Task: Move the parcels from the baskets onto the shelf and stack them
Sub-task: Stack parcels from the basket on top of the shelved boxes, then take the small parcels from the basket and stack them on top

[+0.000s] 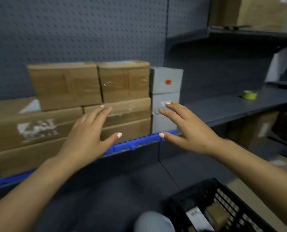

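Shelf (223,108) parcels (122,84) sit just beyond left hand (89,136), right hand (188,129).

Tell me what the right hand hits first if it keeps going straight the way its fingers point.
Most likely the stack of grey boxes: the right hand is open, fingers aimed up-left at its middle box. Depth is unclear, so the fingertips may already be touching it.
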`<state>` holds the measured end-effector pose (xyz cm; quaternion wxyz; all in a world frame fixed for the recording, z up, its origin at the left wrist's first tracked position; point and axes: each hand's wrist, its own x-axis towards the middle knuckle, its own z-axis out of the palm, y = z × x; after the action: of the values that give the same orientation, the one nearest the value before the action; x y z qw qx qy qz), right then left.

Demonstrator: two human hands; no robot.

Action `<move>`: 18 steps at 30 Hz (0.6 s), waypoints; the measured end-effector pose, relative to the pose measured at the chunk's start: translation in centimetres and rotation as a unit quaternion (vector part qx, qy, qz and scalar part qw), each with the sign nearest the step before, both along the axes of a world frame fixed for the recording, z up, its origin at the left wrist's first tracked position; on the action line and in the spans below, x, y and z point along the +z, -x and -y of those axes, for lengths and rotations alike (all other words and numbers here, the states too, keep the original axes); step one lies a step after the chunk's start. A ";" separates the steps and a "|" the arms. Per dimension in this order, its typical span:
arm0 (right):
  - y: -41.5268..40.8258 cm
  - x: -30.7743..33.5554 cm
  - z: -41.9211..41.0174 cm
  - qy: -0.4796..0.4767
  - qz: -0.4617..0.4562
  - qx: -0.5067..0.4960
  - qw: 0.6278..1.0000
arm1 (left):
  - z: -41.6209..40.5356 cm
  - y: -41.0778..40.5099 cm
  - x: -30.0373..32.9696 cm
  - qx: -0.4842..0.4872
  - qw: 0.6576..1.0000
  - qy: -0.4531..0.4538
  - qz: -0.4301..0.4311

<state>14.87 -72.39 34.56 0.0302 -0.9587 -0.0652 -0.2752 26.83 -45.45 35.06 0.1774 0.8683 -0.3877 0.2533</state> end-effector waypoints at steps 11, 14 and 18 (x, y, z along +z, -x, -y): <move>13.6 -14.1 7.7 -0.069 -0.170 -0.195 0.963 | 13.4 5.6 -12.2 -0.194 0.963 -0.146 -0.119; 16.6 -17.3 9.0 -0.095 -0.198 -0.244 0.945 | 17.1 6.5 -14.7 -0.235 0.947 -0.171 -0.136; 19.7 -21.4 10.5 -0.130 -0.234 -0.293 0.918 | 21.2 7.8 -18.3 -0.271 0.925 -0.197 -0.178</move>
<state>-4.79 -82.92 13.12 0.0869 -0.9597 0.2634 -0.0461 19.00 -66.68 16.77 0.1313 0.7785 -0.6121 -0.0446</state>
